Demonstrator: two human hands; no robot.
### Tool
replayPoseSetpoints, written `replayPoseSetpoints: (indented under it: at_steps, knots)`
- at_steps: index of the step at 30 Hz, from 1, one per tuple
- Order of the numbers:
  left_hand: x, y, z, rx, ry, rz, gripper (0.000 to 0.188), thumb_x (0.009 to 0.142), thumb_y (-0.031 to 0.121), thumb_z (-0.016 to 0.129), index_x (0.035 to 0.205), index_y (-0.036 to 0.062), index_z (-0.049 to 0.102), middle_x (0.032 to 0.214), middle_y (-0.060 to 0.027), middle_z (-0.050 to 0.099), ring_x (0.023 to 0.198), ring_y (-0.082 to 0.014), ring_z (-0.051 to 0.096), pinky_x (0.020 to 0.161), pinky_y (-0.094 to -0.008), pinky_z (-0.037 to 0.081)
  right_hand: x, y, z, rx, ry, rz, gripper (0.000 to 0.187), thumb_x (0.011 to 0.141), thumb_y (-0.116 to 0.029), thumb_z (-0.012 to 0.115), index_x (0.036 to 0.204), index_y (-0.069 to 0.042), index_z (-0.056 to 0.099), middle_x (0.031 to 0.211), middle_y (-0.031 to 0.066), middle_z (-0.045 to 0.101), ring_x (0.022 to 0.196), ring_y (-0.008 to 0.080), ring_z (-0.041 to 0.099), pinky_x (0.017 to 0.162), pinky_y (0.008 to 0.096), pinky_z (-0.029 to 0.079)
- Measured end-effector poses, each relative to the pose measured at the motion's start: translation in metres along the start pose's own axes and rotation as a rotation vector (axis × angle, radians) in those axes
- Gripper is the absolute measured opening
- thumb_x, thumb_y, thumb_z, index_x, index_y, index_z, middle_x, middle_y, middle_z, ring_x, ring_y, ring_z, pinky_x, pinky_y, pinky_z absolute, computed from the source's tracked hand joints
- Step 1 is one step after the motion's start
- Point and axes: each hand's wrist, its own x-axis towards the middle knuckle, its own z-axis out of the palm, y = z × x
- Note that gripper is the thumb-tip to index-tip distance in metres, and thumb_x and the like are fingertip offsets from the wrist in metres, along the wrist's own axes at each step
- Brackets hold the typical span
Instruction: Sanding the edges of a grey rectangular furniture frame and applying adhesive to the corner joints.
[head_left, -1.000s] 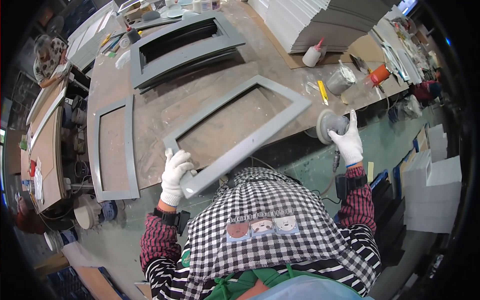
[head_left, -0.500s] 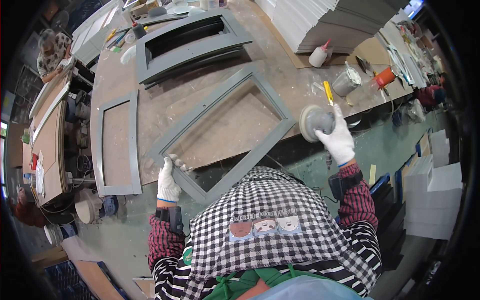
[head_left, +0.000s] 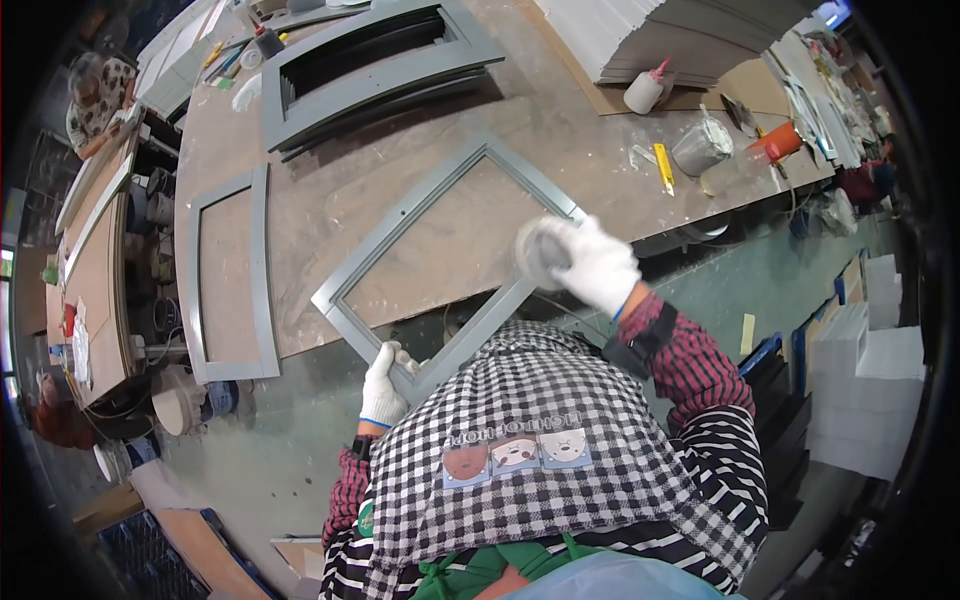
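A grey rectangular frame lies tilted across the near edge of the table, its near corner sticking out over the edge toward my apron. My left hand is closed around that near corner, fingers curled over the rail. In my right hand is a round disc power sander, slightly blurred, over the right-hand end of the frame. It covers part of the rail there; whether its pad touches the wood I cannot tell.
Another grey frame lies at left, and a stack of grey frames at the back. On the right are a yellow utility knife, a tub, a red-tipped glue bottle, an orange cup and stacked white panels.
My right hand has brought the sander leftward from beside the table edge to over the frame. The frame has turned, and my left hand has shifted right and nearer, along to its near corner.
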Motion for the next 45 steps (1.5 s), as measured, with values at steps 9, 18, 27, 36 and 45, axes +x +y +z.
replayPoseSetpoints:
  at_steps: [9,18,27,36,45]
  knots:
    - [0.014,0.004,0.026,0.014,0.026,0.006,0.016,0.096,0.021,0.066,0.097,0.0074,0.059,0.072,-0.0014,0.056,0.062,-0.0175,0.055,0.062,-0.0330,0.048,0.044,0.034,-0.018,-0.097,0.004,0.234,0.068,0.077,-0.034,0.077,0.140,-0.028,0.050,0.122,0.0223,0.057,0.105,0.0405,0.066,0.091,0.0468,0.054]
    - [0.017,0.004,0.029,-0.005,0.091,-0.017,0.018,0.095,0.025,0.068,0.098,0.0093,0.060,0.073,-0.0021,0.058,0.062,-0.0190,0.057,0.080,-0.0469,0.056,-0.004,-0.050,0.021,0.025,-0.256,-0.303,0.060,0.079,-0.026,0.079,0.133,-0.028,0.054,0.119,0.0163,0.055,0.102,0.0371,0.066,0.085,0.0438,0.056]
    - [0.024,0.012,0.020,0.060,0.019,-0.005,0.017,0.095,0.023,0.068,0.094,0.0084,0.060,0.072,-0.0026,0.058,0.061,-0.0183,0.057,0.065,-0.0368,0.053,0.058,0.064,-0.026,-0.122,0.005,0.318,0.077,0.074,-0.034,0.078,0.143,-0.025,0.046,0.124,0.0213,0.057,0.110,0.0401,0.064,0.095,0.0459,0.052]
    - [0.022,0.015,0.024,0.065,0.011,0.009,0.015,0.095,0.020,0.067,0.092,0.0084,0.058,0.072,-0.0029,0.058,0.060,-0.0177,0.057,0.060,-0.0334,0.050,0.001,-0.018,-0.001,-0.029,-0.141,-0.019,0.064,0.078,-0.028,0.078,0.136,-0.031,0.051,0.121,0.0172,0.055,0.096,0.0405,0.067,0.085,0.0445,0.056]
    - [0.019,0.025,0.022,0.099,0.047,0.004,0.015,0.096,0.021,0.066,0.093,0.0082,0.059,0.072,-0.0022,0.057,0.060,-0.0175,0.056,0.061,-0.0340,0.050,0.031,0.047,-0.021,-0.107,-0.032,0.298,0.075,0.075,-0.036,0.078,0.142,-0.028,0.046,0.121,0.0189,0.057,0.106,0.0390,0.065,0.091,0.0453,0.054]
